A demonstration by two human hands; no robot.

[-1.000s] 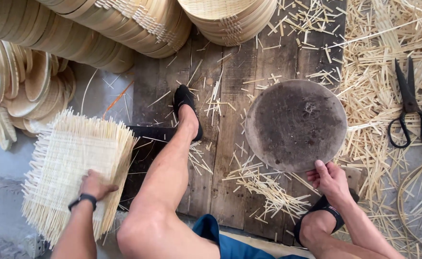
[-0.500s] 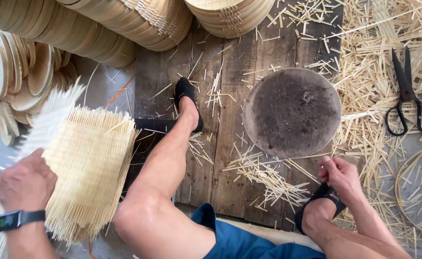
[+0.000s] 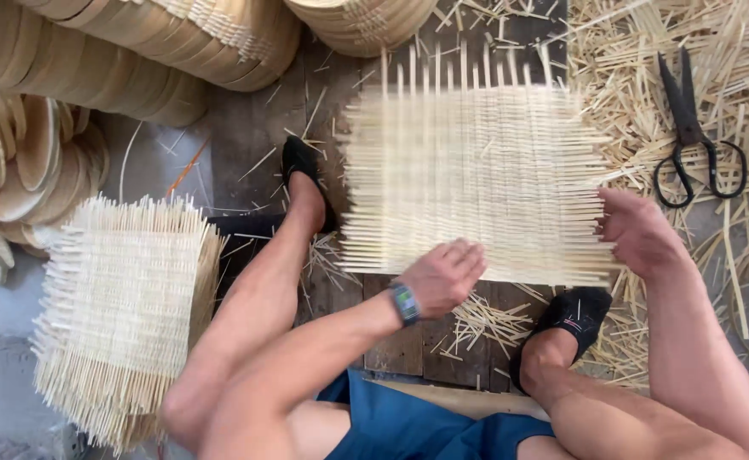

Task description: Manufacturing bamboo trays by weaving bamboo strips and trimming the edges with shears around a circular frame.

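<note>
One woven bamboo mat now lies spread flat in front of the person, over the spot on the wooden floor where a round dark block showed half a second ago; the block is wholly hidden under it. Back then the left hand was lifting this mat off the pile at the left, and the right hand rested low beside the right foot. Now the left hand sits on the mat's near edge, fingers curled loosely over the loose strip ends, and the right hand is pressed against its right edge, open, palm toward the weave. Neither hand is closed tight; both look to be steadying the mat more than gripping it. My reading is that the mat has been carried across and set over the block, so the work has gone from fetching to placing.

Left of the legs, the pile of mats stays where it was, strip ends bristling out. Black scissors lie on a litter of bamboo offcuts at the far right, well apart from both hands. Stacked bamboo trays line the far edge, and more stand on edge at the far left.
</note>
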